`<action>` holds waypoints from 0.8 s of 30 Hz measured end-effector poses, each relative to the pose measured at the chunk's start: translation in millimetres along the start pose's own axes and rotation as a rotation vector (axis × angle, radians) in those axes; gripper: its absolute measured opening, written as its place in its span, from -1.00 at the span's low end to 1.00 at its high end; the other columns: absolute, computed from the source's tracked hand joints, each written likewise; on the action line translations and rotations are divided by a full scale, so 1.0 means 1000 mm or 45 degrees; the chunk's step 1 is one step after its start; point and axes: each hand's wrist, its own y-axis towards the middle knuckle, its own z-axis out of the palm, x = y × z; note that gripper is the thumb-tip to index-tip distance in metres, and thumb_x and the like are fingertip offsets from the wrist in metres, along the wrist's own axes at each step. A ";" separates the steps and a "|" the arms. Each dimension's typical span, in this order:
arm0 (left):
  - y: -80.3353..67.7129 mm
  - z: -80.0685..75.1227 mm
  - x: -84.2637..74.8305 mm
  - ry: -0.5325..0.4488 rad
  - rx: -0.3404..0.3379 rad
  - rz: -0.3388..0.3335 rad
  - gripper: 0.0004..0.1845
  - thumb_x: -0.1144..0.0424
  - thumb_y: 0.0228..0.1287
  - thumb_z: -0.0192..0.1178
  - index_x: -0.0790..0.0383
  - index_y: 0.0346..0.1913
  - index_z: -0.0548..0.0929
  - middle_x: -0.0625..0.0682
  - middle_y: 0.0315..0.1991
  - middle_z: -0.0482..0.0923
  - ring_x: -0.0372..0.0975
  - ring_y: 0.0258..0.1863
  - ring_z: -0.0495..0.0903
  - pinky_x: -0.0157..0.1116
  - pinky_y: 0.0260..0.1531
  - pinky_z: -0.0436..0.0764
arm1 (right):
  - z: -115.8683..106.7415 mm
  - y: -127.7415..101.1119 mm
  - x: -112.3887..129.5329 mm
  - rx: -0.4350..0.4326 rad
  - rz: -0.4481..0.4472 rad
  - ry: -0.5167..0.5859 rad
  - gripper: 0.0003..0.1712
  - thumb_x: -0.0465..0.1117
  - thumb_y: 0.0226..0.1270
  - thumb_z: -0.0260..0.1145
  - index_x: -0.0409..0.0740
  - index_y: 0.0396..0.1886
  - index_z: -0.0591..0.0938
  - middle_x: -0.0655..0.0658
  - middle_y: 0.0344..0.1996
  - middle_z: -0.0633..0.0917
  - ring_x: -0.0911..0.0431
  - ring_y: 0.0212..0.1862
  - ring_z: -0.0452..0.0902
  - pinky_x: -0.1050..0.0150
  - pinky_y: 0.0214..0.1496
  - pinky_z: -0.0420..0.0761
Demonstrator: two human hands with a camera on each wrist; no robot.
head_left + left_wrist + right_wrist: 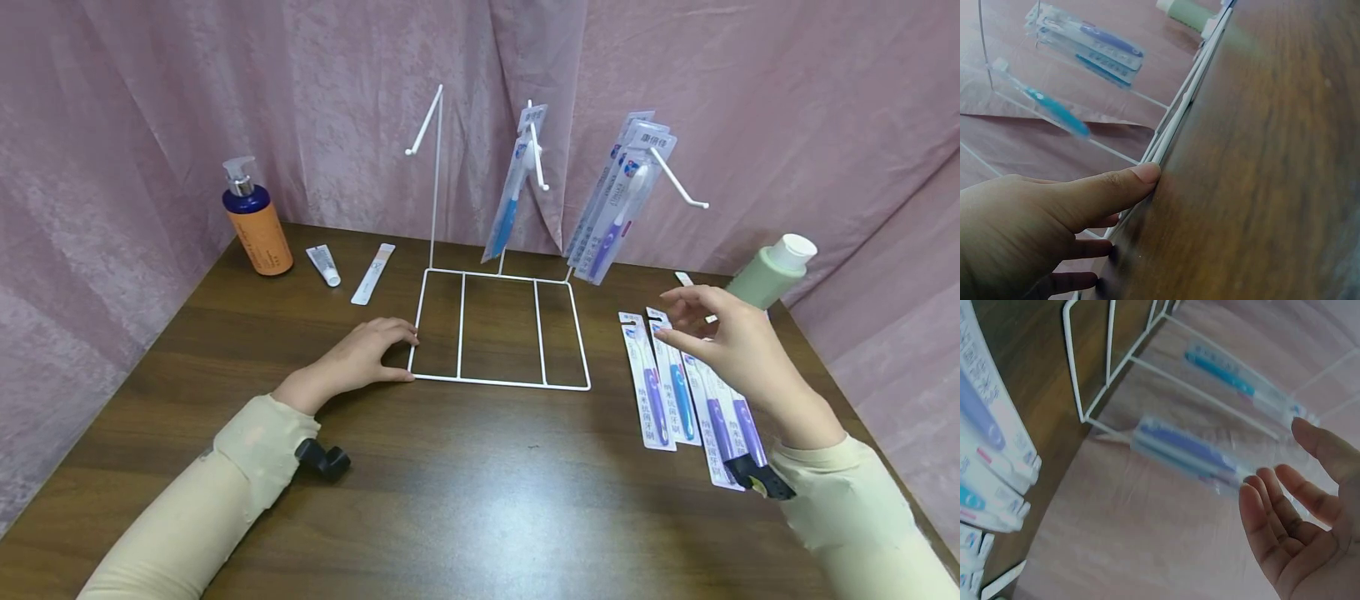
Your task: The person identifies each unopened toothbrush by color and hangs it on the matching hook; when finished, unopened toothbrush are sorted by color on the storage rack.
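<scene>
I count several toothbrush packs [615, 196] hung on the rack [501, 325] already — four more packs [678, 387] lie on the desk [465, 492], right. My left hand [363, 354] presses flat on the rack's base; my right hand [723, 337] hovers spread, empty, above them.

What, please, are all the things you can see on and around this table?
Wire display rack: one, white, table centre, three hooks.
Hanging toothbrush packs: one blue on the middle hook; several purple on the right hook.
Flat toothbrush packs: about four, purple and blue, right of the rack.
Pump bottle: one, orange and dark blue, far left.
Small tube: one, white, beside it.
Flat white strip: one, left of the rack.
Green bottle: one, white cap, far right.
Table: dark wood.
Curtain: pink, behind.
Left hand: touches the rack's base corner.
Right hand: open, above the flat packs.
</scene>
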 end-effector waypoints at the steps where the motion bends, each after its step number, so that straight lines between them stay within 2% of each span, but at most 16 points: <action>1: 0.000 0.000 0.000 0.001 0.001 -0.002 -0.47 0.03 0.04 0.43 0.27 0.03 0.62 0.17 0.17 0.52 0.04 0.24 0.44 0.09 0.26 0.36 | -0.002 -0.003 -0.003 0.005 0.004 -0.005 -0.57 -0.26 0.08 0.48 -0.16 -0.02 0.61 -0.08 -0.35 0.70 0.54 -0.33 0.46 0.68 -0.31 0.44; 5: 0.000 0.000 0.000 0.003 0.005 -0.007 -0.47 0.02 0.04 0.42 0.26 0.03 0.62 0.16 0.17 0.52 0.04 0.24 0.43 0.09 0.26 0.36 | -0.009 -0.013 -0.015 0.019 0.028 0.009 -0.57 -0.23 0.10 0.48 -0.16 -0.01 0.61 -0.05 -0.34 0.71 0.59 -0.32 0.46 0.69 -0.29 0.45; 12: 0.000 0.001 0.000 0.003 0.006 -0.011 -0.47 0.02 0.04 0.43 0.25 0.03 0.62 0.16 0.17 0.52 0.04 0.24 0.43 0.10 0.26 0.35 | -0.017 -0.036 -0.038 0.012 0.159 0.040 -0.53 -0.25 0.07 0.49 -0.16 0.02 0.60 0.38 -0.39 0.56 0.65 -0.36 0.44 0.71 -0.30 0.45; 24: 0.001 0.000 0.000 0.000 0.012 -0.015 -0.47 0.03 0.04 0.43 0.26 0.04 0.62 0.17 0.18 0.51 0.05 0.25 0.43 0.09 0.27 0.35 | -0.022 -0.063 -0.076 0.057 0.325 -0.040 -0.53 -0.18 0.13 0.46 -0.22 0.02 0.58 0.49 -0.50 0.50 0.66 -0.43 0.41 0.68 -0.41 0.38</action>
